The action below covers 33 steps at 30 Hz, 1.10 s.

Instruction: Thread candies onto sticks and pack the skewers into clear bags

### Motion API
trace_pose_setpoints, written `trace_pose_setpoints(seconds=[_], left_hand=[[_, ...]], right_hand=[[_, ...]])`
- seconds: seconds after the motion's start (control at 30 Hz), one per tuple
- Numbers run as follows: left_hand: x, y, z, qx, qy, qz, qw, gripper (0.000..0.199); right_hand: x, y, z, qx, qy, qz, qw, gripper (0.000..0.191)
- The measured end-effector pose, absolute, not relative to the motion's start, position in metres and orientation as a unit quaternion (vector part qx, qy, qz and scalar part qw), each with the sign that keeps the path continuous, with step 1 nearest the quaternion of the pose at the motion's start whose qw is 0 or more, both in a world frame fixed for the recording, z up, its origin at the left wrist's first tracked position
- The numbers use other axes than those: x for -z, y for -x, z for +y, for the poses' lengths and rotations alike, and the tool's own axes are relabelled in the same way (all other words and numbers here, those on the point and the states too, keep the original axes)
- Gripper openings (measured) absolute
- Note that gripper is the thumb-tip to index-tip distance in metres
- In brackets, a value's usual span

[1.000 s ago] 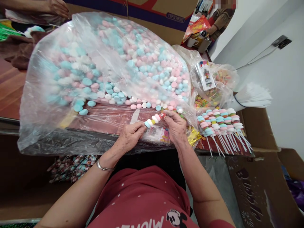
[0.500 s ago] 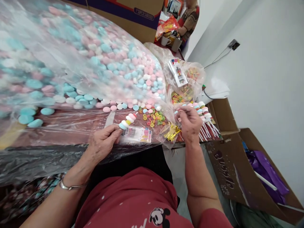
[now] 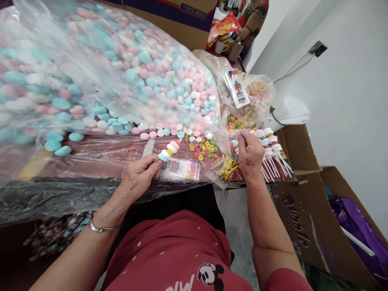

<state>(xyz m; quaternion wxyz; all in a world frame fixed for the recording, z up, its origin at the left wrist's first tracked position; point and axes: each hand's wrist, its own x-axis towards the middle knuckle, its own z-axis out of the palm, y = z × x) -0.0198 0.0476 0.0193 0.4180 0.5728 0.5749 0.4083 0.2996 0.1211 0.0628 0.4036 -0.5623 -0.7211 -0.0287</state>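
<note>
In the head view, my left hand [image 3: 141,173] is closed round the lower end of a candy skewer [image 3: 169,151]. Blue, white, yellow, pink and red sweets are threaded on it, and it tilts up to the right. Below it lies a packet of printed clear bags [image 3: 183,169]. My right hand [image 3: 250,153] has its fingers curled together at the left side of a row of finished marshmallow skewers [image 3: 268,143] with white sticks. Whatever those fingers pinch is hidden. Loose gummy rings [image 3: 203,148] and gold twist ties [image 3: 228,167] lie between my hands.
A huge clear bag of pastel marshmallows [image 3: 145,76] covers the table's left and back. More plastic bags [image 3: 259,91], a bundle of printed bags [image 3: 237,89] and a mug [image 3: 220,47] stand behind. Cardboard boxes [image 3: 300,214] are at the right; another person [image 3: 253,24] is at the back.
The whole view has shifted, so everything appears farther right. My left hand keeps its hold on the skewer. The fingers of my right hand have curled in more tightly.
</note>
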Motion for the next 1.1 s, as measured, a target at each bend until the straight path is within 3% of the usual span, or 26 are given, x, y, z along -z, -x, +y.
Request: trace_pose_setpoints(seconds=[0.1, 0.4, 0.67, 0.77, 0.83, 0.97, 1.1], left_hand=[[-0.02, 0.019, 0.047, -0.414, -0.572, 0.572, 0.417, 0.033], [-0.026, 0.017, 0.048, -0.428, -0.572, 0.561, 0.418, 0.031], [-0.023, 0.018, 0.049, -0.44, -0.577, 0.546, 0.418, 0.031], [-0.023, 0.018, 0.049, -0.443, -0.579, 0.54, 0.42, 0.031], [-0.022, 0.018, 0.049, -0.441, -0.583, 0.538, 0.419, 0.032], [-0.02, 0.018, 0.05, -0.437, -0.592, 0.533, 0.418, 0.032], [-0.018, 0.019, 0.051, -0.423, -0.601, 0.532, 0.421, 0.032]], right_hand=[[-0.064, -0.276, 0.113, 0.0, 0.515, -0.77, 0.376, 0.023], [-0.06, -0.238, 0.122, -0.004, 0.554, -0.832, 0.043, 0.025], [-0.072, -0.229, 0.131, 0.026, 0.486, -0.872, -0.049, 0.024], [-0.067, -0.23, 0.134, 0.024, 0.484, -0.875, 0.001, 0.018], [-0.063, -0.23, 0.134, -0.017, 0.504, -0.858, 0.097, 0.012], [-0.056, -0.213, 0.131, -0.273, 0.533, -0.721, 0.349, 0.006], [-0.051, -0.186, 0.124, -0.481, 0.483, -0.575, 0.452, 0.019]])
